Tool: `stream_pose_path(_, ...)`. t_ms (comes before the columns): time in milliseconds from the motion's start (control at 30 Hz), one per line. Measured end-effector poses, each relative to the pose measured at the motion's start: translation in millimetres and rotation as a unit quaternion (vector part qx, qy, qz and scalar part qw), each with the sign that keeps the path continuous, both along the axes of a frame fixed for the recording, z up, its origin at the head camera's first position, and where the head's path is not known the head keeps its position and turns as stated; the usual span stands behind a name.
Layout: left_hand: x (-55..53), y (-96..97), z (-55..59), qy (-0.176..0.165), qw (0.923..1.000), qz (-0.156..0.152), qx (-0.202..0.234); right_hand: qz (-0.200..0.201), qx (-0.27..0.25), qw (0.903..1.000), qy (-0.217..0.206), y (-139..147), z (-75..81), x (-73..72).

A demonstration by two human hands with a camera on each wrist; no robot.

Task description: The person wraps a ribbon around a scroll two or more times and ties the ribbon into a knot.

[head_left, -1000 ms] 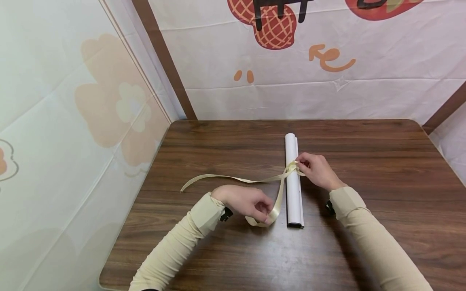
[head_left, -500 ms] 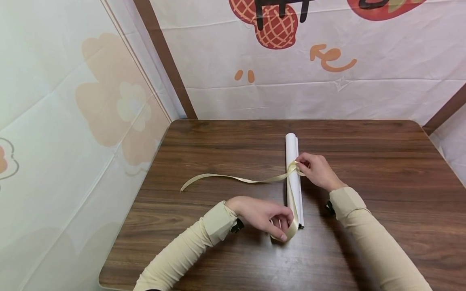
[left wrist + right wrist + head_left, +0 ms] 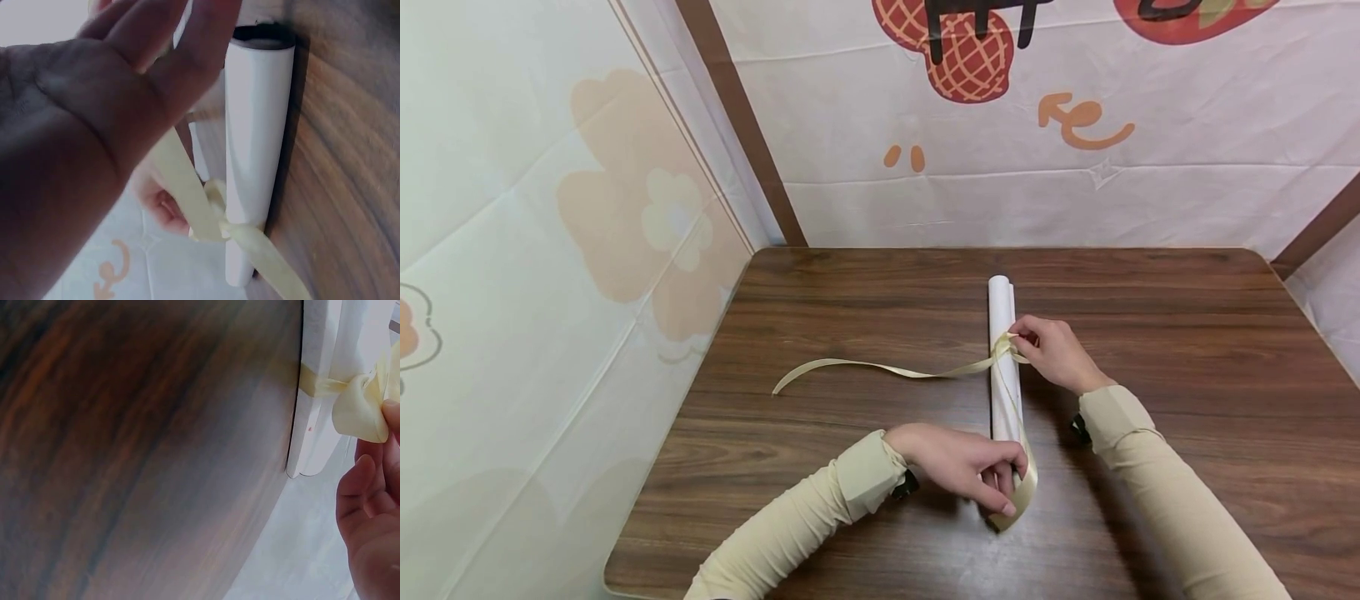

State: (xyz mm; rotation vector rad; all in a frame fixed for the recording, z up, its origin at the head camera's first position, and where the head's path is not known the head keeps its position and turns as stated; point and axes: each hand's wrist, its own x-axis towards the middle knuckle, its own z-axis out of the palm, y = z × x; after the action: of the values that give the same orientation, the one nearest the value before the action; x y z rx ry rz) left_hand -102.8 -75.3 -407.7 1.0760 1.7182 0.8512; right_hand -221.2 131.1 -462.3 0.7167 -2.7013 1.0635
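Observation:
A white rolled sheet (image 3: 1002, 308), dark inside at its near end in the left wrist view, lies lengthwise on the table. A pale yellow satin ribbon (image 3: 916, 374) goes around its middle. One ribbon tail stretches left across the tabletop. With thumb and fingers, my left hand (image 3: 962, 465) holds the other tail over the roll's near end, which it partly hides. My right hand (image 3: 1057, 357) pinches a ribbon loop (image 3: 360, 415) at the roll's right side. In the left wrist view the held tail (image 3: 181, 178) runs from the hand down to the crossing on the roll.
The brown wood-grain table (image 3: 1180, 333) has rounded corners. A white printed cloth (image 3: 850, 100) hangs behind it, and another with a pale flower (image 3: 617, 192) hangs along the left side.
My left hand has moved right and nearer, bringing its ribbon tail from the left of the roll across its near end. My right hand keeps its place at the loop.

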Motion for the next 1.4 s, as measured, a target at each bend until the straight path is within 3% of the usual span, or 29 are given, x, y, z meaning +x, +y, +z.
stream_pose_path(267,5.9,16.1,-9.9,-0.003,0.9996,0.022,-0.017,0.017,-0.015,0.9995,0.023,-3,-1.2,-0.6)
stream_pose_path(600,16.5,32.9,-4.3,0.007,0.9983,-0.022,-0.054,0.007,0.003,1.0000,0.003,0,0.7,2.6)
stream_pose_path(767,12.5,32.4,-1.4,0.055,0.9969,-0.034,-0.044,0.009,0.008,0.9999,0.004,0,1.3,2.8)
stream_pose_path(933,-3.4,26.9,4.1,0.131,0.9912,-0.016,0.006,0.013,0.003,0.9999,0.010,-1,1.9,2.4)
stream_pose_path(1000,-12.3,23.0,7.1,0.188,0.9819,0.009,0.023,0.014,0.002,0.9998,0.010,-1,2.3,2.4)
stream_pose_path(1033,-16.9,20.8,8.6,0.232,0.9722,0.025,0.024,0.014,0.002,0.9998,0.010,-1,2.8,2.6)
stream_pose_path(1133,-30.4,14.8,12.3,0.352,0.9311,0.095,0.001,0.014,0.005,0.9999,0.007,-2,3.5,3.0)
stream_pose_path(1200,-39.8,11.5,13.5,0.404,0.9012,0.155,-0.018,0.013,0.008,0.9999,0.002,-2,4.1,3.4)
stream_pose_path(1233,-44.6,10.2,13.3,0.418,0.8885,0.188,-0.027,0.012,0.010,0.9999,0.001,-2,4.6,3.5)
stream_pose_path(1400,-70.2,7.0,5.3,0.416,0.8485,0.325,-0.032,0.013,0.011,0.9998,-0.003,-2,7.2,3.5)
